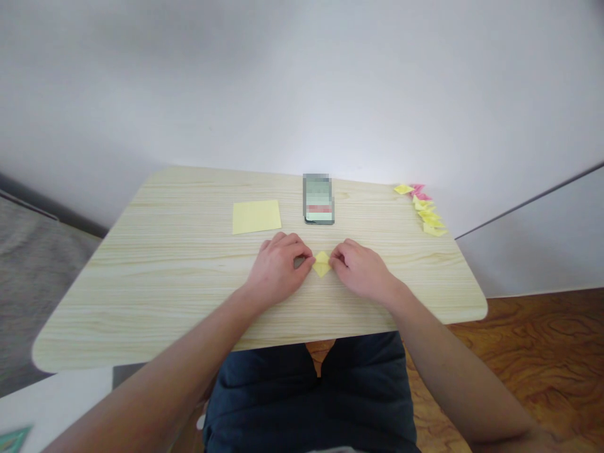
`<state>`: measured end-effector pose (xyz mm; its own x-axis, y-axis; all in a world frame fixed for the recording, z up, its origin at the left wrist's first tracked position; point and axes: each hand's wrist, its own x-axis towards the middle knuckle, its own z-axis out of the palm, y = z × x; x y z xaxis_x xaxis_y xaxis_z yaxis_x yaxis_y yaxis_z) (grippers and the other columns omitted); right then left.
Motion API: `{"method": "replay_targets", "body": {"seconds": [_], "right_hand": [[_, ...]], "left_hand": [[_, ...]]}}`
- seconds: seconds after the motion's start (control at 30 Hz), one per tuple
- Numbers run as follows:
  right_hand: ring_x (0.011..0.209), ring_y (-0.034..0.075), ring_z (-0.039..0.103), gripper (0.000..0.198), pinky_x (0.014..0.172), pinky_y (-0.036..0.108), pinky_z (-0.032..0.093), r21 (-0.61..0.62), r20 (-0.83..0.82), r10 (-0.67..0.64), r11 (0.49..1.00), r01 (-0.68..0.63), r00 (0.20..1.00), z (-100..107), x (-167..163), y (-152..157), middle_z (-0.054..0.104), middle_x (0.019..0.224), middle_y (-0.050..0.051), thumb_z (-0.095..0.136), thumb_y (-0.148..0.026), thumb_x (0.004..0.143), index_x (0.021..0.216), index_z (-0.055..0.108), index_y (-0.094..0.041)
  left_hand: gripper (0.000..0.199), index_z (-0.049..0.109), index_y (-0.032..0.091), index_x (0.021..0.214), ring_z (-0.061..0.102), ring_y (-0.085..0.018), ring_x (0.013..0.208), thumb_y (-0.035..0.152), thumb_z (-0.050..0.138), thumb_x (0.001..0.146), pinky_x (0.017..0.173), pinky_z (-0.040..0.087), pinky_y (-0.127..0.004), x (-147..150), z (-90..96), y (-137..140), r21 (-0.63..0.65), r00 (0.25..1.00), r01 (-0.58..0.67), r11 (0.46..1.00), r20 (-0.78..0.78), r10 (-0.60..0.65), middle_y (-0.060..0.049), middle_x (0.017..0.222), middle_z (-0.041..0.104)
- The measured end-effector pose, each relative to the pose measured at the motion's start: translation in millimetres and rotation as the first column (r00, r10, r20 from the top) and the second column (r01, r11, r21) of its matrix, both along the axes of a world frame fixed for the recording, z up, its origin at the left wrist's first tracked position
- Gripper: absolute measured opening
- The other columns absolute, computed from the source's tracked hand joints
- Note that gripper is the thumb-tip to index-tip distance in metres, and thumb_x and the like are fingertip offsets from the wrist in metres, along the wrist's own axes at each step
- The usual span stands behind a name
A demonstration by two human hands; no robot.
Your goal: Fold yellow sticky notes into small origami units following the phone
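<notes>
A small piece of folded yellow paper (321,265), diamond-shaped from above, is held between my two hands over the front middle of the table. My left hand (282,263) pinches its left corner between thumb and forefinger. The right corner is pinched the same way by my right hand (361,267), whose other fingers are curled. The fingertips cover both side corners, and a crease runs across the paper's middle.
A flat yellow paper sheet (256,216) lies left of a phone (319,200) with a blurred screen. Several folded yellow papers (428,217) and a pink one (418,191) sit along the right edge of the wooden table (155,270). A white wall (302,82) stands behind.
</notes>
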<state>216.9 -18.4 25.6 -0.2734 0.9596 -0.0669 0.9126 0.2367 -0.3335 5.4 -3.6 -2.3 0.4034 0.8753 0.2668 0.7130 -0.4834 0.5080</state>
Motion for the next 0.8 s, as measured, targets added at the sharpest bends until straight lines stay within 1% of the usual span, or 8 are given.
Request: {"method": "replay_targets", "body": {"seconds": [0.1, 0.23, 0.37, 0.5, 0.63, 0.73, 0.8], "right_hand": [[0.088, 0.023, 0.068, 0.026, 0.073, 0.034, 0.046, -0.001, 0.03, -0.023, 1.0, 0.023, 0.999, -0.2, -4.0, 1.1, 0.07, 0.098, 0.008, 0.047, -0.031, 0.102, 0.089, 0.067, -0.021], [0.089, 0.025, 0.068, 0.027, 0.073, 0.035, 0.046, 0.036, 0.083, -0.047, 0.998, 0.044, 0.995, -1.0, -9.3, -1.2, 0.071, 0.099, 0.01, 0.045, -0.031, 0.102, 0.089, 0.065, -0.019], [0.087, 0.027, 0.069, 0.03, 0.072, 0.038, 0.047, 0.085, 0.163, -0.03, 0.996, 0.017, 0.986, 1.2, -13.7, -6.1, 0.07, 0.099, 0.012, 0.04, -0.031, 0.104, 0.095, 0.065, -0.017], [0.085, 0.029, 0.07, 0.033, 0.072, 0.042, 0.048, 0.106, 0.251, 0.025, 0.993, -0.053, 0.968, 6.5, -15.4, -6.4, 0.069, 0.101, 0.014, 0.036, -0.029, 0.104, 0.097, 0.066, -0.016], [0.085, 0.03, 0.07, 0.034, 0.072, 0.041, 0.049, 0.065, 0.305, 0.084, 0.992, -0.109, 0.948, 10.8, -14.6, 0.6, 0.07, 0.1, 0.016, 0.037, -0.028, 0.103, 0.097, 0.068, -0.014], [0.088, 0.03, 0.07, 0.032, 0.075, 0.04, 0.05, 0.006, 0.295, 0.113, 0.993, -0.12, 0.949, 11.4, -12.9, 7.6, 0.071, 0.102, 0.016, 0.039, -0.028, 0.102, 0.099, 0.069, -0.015], [0.091, 0.03, 0.07, 0.032, 0.078, 0.04, 0.051, -0.024, 0.287, 0.136, 0.991, -0.134, 0.948, 11.1, -11.6, 11.1, 0.072, 0.104, 0.016, 0.04, -0.028, 0.102, 0.102, 0.069, -0.015]], "left_hand": [[0.014, 0.07, 0.024, 0.085, 0.058, -0.027, 0.101, 0.031, 0.061, 0.093, 0.085, 0.044, -0.046, 1.7, 0.4, 0.1, -0.007, 1.0, -0.019, 1.0, -0.016, 0.019, -0.005, 0.098, 0.07], [0.011, 0.069, 0.024, 0.083, 0.058, -0.027, 0.101, 0.031, 0.063, 0.09, 0.085, 0.044, -0.046, 2.8, -1.3, 0.7, -0.003, 0.999, -0.03, 1.0, -0.014, 0.03, -0.004, 0.097, 0.07], [0.013, 0.068, 0.024, 0.083, 0.057, -0.027, 0.099, 0.032, 0.062, 0.092, 0.084, 0.044, -0.046, 3.4, -2.6, 0.8, 0.008, 0.999, -0.033, 0.999, -0.02, 0.033, -0.005, 0.095, 0.069], [0.015, 0.067, 0.024, 0.084, 0.057, -0.027, 0.099, 0.033, 0.06, 0.094, 0.083, 0.042, -0.046, 4.1, -2.0, 0.0, 0.008, 0.998, -0.033, 0.999, -0.047, 0.034, -0.005, 0.094, 0.068], [0.015, 0.067, 0.024, 0.084, 0.057, -0.028, 0.099, 0.032, 0.06, 0.094, 0.081, 0.041, -0.046, 5.2, -1.7, -0.8, 0.013, 0.997, -0.032, 0.999, -0.066, 0.032, -0.006, 0.094, 0.068], [0.013, 0.066, 0.023, 0.085, 0.056, -0.028, 0.1, 0.031, 0.06, 0.094, 0.082, 0.041, -0.045, 5.9, -1.5, -1.8, 0.027, 0.996, -0.033, 0.999, -0.086, 0.035, -0.006, 0.094, 0.067], [0.009, 0.066, 0.024, 0.09, 0.056, -0.028, 0.101, 0.03, 0.06, 0.094, 0.082, 0.04, -0.045, 6.0, -1.0, -2.7, 0.037, 0.995, -0.029, 0.999, -0.094, 0.032, -0.006, 0.096, 0.067]]}}
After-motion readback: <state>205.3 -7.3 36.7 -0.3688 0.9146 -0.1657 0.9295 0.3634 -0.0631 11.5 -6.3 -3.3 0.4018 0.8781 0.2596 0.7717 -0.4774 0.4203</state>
